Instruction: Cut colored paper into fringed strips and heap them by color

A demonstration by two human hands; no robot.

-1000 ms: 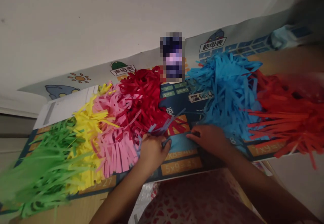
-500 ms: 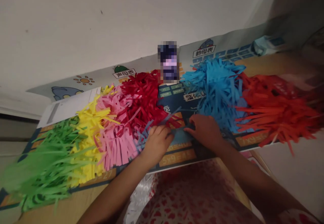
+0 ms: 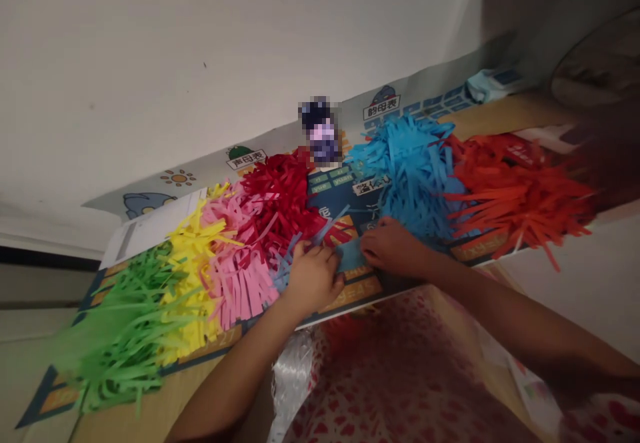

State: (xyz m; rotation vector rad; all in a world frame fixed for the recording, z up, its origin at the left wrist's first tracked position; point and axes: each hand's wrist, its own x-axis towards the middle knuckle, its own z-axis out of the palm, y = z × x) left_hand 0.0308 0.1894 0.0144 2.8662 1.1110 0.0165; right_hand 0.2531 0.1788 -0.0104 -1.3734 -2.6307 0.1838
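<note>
On the lower edge of the mat, our left fingers (image 3: pixel 302 251) are curled close together on the blue paper fringe (image 3: pixel 350 256); we can't tell if they pinch it. Left hand (image 3: pixel 313 279) is just beside the strip ends. Right hand (image 3: pixel 393 248) lies nearly flat, fingers together, tips on the fringe, not clamped. Fringe sits between both hands.

Next to it, pink paper fringe (image 3: pixel 240 286) and crimson paper fringe (image 3: pixel 277 199) are at left, then yellow paper fringe (image 3: pixel 193 276) and green paper fringe (image 3: pixel 125 323). Sky-blue paper fringe (image 3: pixel 410 176) and orange-red paper fringe (image 3: pixel 515 193) are at right. All lie on a printed times-table mat (image 3: pixel 350 289). Below are bubble wrap (image 3: pixel 295 376) and heart-print fabric (image 3: pixel 385 376).

Risk: thin strips could tear under a sideways drag; crowded neighbours could snag and lift.
</note>
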